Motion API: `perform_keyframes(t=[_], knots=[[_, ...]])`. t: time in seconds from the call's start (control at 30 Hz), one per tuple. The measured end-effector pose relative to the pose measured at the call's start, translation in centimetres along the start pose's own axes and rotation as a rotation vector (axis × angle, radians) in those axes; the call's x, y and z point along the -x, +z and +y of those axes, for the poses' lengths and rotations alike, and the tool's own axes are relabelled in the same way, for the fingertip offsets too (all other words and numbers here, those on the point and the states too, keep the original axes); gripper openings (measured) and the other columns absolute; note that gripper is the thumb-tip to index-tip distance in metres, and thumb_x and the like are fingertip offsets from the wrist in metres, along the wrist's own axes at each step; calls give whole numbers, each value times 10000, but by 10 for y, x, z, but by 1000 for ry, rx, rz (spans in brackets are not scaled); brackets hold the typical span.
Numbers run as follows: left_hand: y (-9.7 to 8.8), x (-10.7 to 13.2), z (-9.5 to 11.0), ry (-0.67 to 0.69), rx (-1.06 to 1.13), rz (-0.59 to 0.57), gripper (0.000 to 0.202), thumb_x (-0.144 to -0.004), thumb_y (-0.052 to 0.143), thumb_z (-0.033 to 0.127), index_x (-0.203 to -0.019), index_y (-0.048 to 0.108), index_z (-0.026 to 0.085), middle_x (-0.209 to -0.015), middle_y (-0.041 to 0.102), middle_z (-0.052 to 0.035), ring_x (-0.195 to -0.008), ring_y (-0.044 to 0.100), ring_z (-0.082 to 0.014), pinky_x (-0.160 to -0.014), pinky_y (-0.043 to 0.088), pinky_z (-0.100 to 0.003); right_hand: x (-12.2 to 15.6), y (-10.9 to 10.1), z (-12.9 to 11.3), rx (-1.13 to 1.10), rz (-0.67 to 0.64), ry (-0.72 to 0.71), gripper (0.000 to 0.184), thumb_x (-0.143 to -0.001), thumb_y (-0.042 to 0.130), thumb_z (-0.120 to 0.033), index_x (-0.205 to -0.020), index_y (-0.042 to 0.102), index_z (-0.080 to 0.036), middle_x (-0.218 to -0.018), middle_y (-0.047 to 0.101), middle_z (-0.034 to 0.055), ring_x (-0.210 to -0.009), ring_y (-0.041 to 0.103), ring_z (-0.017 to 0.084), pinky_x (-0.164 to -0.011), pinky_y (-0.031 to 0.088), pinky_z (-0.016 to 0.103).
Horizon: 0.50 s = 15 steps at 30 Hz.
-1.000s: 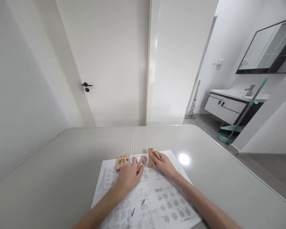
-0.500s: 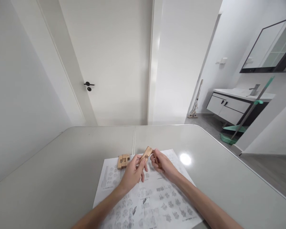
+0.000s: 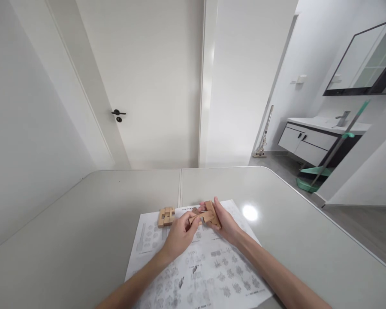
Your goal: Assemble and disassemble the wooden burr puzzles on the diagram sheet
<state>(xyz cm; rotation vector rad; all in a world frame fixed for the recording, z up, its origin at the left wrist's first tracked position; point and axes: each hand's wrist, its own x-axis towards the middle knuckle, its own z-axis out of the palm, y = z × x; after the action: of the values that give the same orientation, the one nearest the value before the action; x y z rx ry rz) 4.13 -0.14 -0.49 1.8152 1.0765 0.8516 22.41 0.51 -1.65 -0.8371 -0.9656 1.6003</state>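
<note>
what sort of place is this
Probably a home, though the view is limited: a white door stands beyond the table, and to the right are a washbasin cabinet and a wall mirror.

Left hand (image 3: 179, 234) pinching, right hand (image 3: 227, 222) cupped, thumb raised, forearms (image 3: 270, 266) angled inward

Left hand (image 3: 179, 234) pinching notched wooden piece (image 3: 206, 216), right hand (image 3: 227, 222) holding wooden bar (image 3: 215, 215), block cluster (image 3: 166, 217) on printed sheet (image 3: 209, 249)

Bright light, round glare (image 3: 250, 212) on tabletop (image 3: 83, 223), stretched edges
</note>
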Motion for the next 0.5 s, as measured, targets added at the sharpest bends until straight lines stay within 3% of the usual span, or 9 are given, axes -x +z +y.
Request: perform_keyframes(t=[0.27, 0.5], knots=[[2, 2, 1, 15, -90, 28, 332, -981, 466, 486, -829, 553, 204, -575, 371, 71, -487, 308, -108, -465, 225, -234, 3, 5, 8, 285, 86, -138, 614, -953, 315, -734, -1229, 559, -244, -1054, 642, 52, -528, 389, 105, -466, 262, 242], [6, 3, 0, 18, -90, 25, 343, -983, 458, 507, -838, 540, 207, -568, 372, 72, -481, 307, -108, -464, 234, -235, 4, 5, 12, 408, 51, -157, 667, -983, 220, -708, -1362, 515, -246, -1118, 622, 93, -590, 459, 142, -492, 351, 258]])
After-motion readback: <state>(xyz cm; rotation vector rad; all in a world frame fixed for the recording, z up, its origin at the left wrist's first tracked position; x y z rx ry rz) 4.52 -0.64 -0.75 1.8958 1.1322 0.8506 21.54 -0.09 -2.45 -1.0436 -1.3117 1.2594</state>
